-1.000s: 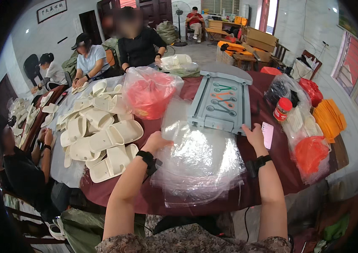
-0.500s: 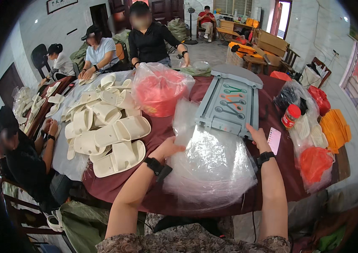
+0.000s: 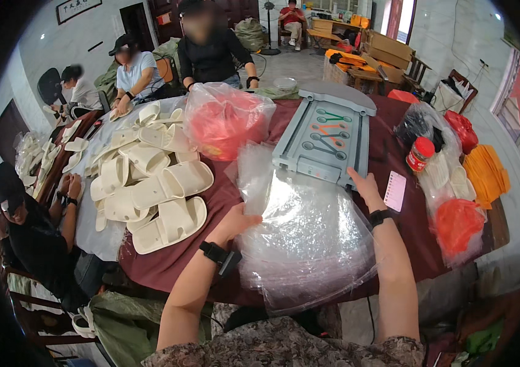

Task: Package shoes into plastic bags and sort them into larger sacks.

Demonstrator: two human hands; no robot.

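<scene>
My left hand [image 3: 236, 224] has its thumb over the left edge of a stack of clear plastic bags [image 3: 306, 241]; its other fingers are partly hidden. The bags lie fanned out at the table's near edge, their far part against a grey flat plastic device [image 3: 323, 144]. Green, orange and dark wrench-like shapes decorate that device's top. At its near right corner, my right hand [image 3: 365, 187] grips the edge, thumb on top. To the left lies a pile of cream slide slippers [image 3: 149, 177]. Behind them stands a clear bag with red plastic [image 3: 228, 122] inside.
A pink notepad [image 3: 395, 191], a red-lidded jar [image 3: 420, 154], red bags [image 3: 457, 226] and orange folded bags [image 3: 485, 174] sit at the right of the maroon cloth [image 3: 229, 177]. Co-workers [image 3: 209, 55] are around the left and far sides.
My left hand has come nearer to me, and the bags have slid slightly the same way. My right hand stays at the device's corner. The far co-worker's arm has drawn back.
</scene>
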